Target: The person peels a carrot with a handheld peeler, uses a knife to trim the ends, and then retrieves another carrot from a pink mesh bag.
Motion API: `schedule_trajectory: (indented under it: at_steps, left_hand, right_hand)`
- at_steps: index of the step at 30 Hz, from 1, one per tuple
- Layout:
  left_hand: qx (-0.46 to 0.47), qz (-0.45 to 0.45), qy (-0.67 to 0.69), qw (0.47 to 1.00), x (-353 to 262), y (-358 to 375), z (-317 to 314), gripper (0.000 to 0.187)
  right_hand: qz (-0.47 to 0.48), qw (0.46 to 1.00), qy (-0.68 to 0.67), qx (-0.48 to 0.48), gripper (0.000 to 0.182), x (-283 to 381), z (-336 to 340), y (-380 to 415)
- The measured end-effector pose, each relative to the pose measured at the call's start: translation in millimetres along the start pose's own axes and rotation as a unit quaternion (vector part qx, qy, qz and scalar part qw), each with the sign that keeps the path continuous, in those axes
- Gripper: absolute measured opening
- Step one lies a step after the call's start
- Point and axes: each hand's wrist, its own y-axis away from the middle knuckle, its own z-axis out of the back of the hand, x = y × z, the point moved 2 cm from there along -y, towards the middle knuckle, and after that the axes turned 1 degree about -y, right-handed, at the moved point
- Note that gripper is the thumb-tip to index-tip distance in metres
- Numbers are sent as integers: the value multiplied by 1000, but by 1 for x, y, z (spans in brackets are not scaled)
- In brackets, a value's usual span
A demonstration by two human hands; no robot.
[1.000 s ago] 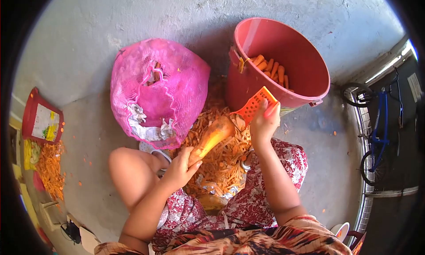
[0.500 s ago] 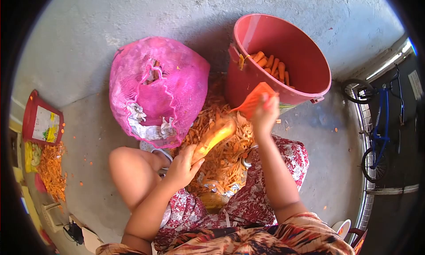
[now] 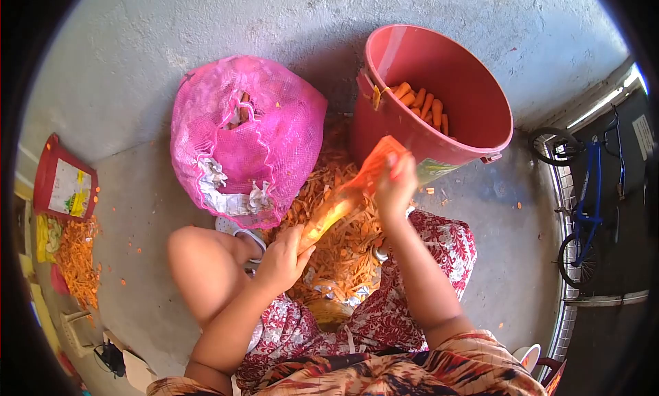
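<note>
Left hand (image 3: 280, 260): one, just left of centre in the lower half of the frame, fingers wrapped around the near end of a carrot.
Held carrot (image 3: 328, 221): one, at the centre of the frame, slanting up and to the right, its far end blurred.
Right hand (image 3: 397, 193): one, right of centre, also blurred, fingers closed on an orange tool.
Orange tool (image 3: 376, 164): one, flat, overlapping the carrot's far end; the blur hides whether they touch.
Peelings: two heaps, one (image 3: 347, 262) on the floor between the person's legs, another (image 3: 77, 258) at the left edge.
Large red bucket (image 3: 398, 140): one, upper right of centre, tilted in view.
Carrots in the bucket (image 3: 425, 106): several, orange, overlapping too much for an exact count.
Pink mesh bag (image 3: 292, 138): one, upper left of centre, with crumpled paper (image 3: 237, 205) showing at its opening.
Small red container (image 3: 86, 190): one, at the left edge, above the second heap.
Bicycle (image 3: 585, 210): one, blue, at the right edge.
</note>
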Motion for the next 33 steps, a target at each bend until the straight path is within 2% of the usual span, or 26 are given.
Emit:
schedule_trajectory:
  at_steps: [1, 2, 4, 7, 9, 10, 12, 13, 16, 18, 19, 20, 22, 23, 24, 25, 28, 29, 31, 32, 33]
  left_hand:
    - [5, 7, -3, 1000, 0, 0, 2, 39]
    - [4, 13, -3, 1000, 0, 2, 4, 40]
    - [5, 22, -2, 1000, 0, 5, 6, 40]
    - [0, 19, -5, 1000, 2, -1, 6, 41]
    - [-3, 8, -14, 1000, 3, -2, 1, 41]
    - [-2, 2, -20, 1000, 4, -1, 0, 41]
    - [-8, -27, -28, 999, -1, 0, 0, 41]
    - [-11, -43, -32, 999, -2, 0, 1, 41]
    - [-1, -21, -37, 999, -2, -1, 1, 41]
    - [19, -14, -28, 999, -6, 1, 5, 41]
    - [31, -11, -25, 999, -6, 2, 7, 41]
    - [24, -13, -33, 999, -3, 2, 6, 41]
    - [12, -16, -46, 999, 2, 2, 3, 41]
    - [13, -16, -49, 999, 2, 1, 2, 41]
    - [15, -16, -52, 998, 2, 0, 2, 41]
    - [17, -16, -56, 998, 1, 0, 2, 41]
    - [6, -31, -53, 998, -4, 0, 3, 40]
    - [2, -35, -54, 998, -4, -1, 3, 40]
    - [-10, -40, -55, 998, -3, -1, 2, 39]
    - [4, -34, -59, 998, -4, 0, 4, 39]
    - [16, -28, -63, 997, -7, 0, 6, 38]
  right_hand:
    - [-70, 997, 9, -44, 6, -15, 7, -16]
    - [-62, 990, 101, -76, 6, -32, 19, -32]
    - [-149, 980, -40, -125, 12, -32, 30, -46]
    - [-37, 995, -61, -76, 16, -4, 22, -23]
    - [-23, 994, -102, 18, 17, 13, 9, 0]
    - [-18, 993, -106, 58, 11, 27, 6, 10]
    - [31, 996, -19, 87, 9, 31, -2, 27]
    - [-48, 990, -81, 103, 17, 26, -4, 22]
    - [-102, 994, 40, 20, 12, -7, 3, -11]
    - [-38, 991, 89, -98, 13, -37, 14, -31]
    - [-155, 982, 17, -104, 15, -44, 20, -37]
    - [-100, 987, 14, -125, 18, -40, 23, -38]
    - [-65, 994, -11, -83, 17, -15, 21, -29]
    - [-104, 990, -81, -45, 15, -8, 16, -19]
    - [-43, 997, -65, -9, 12, 9, 14, -10]
    - [-64, 992, -93, 56, 8, 16, 8, 3]
    - [-30, 992, -10, 118, 15, 28, -5, 31]
    - [-41, 992, -51, 105, 18, 22, -6, 23]
    - [-70, 997, 5, 33, 11, -2, -6, 5]
    - [-78, 996, 38, -3, 15, -10, -2, -6]
    - [-98, 993, 59, -42, 13, -29, 3, -18]
